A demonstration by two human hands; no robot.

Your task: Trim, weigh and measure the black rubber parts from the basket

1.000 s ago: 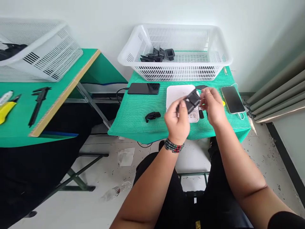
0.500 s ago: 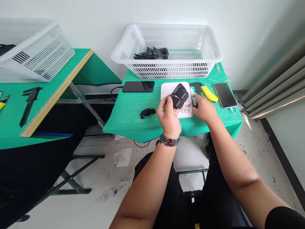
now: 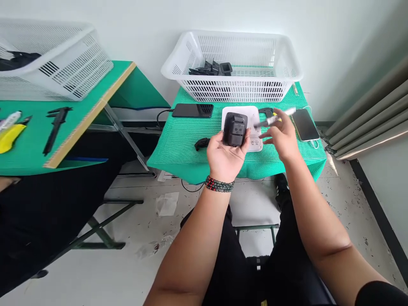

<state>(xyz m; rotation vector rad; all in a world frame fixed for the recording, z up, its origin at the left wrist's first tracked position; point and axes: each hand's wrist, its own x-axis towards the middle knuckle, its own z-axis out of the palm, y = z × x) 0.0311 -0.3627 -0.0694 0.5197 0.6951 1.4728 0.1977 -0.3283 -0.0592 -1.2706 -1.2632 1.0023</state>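
Observation:
My left hand (image 3: 227, 155), palm up, holds a black plastic part (image 3: 235, 129) with a raised block on its face, fingers around its lower edge. My right hand (image 3: 282, 138) grips a white marker pen (image 3: 276, 119), blurred, its dark end pointing left toward the part. Beneath both hands lies a white scale (image 3: 255, 111), its buttons showing at the lower right. A smaller black piece (image 3: 201, 144) rests on the green cloth, partly hidden by my left hand. Black calipers (image 3: 266, 111) lie behind my right hand, which also covers most of a yellow-handled tool.
A white basket (image 3: 236, 91) with several black parts stands at the back. One phone (image 3: 193, 110) lies to the left, another (image 3: 305, 124) to the right. On the left table are a second basket (image 3: 63, 80), calipers (image 3: 56, 127) and a yellow tool (image 3: 12, 138).
My right hand has lifted the marker pen off the scale area. In my left hand the black part has turned upright, showing its flatter face. The whole view has shifted slightly.

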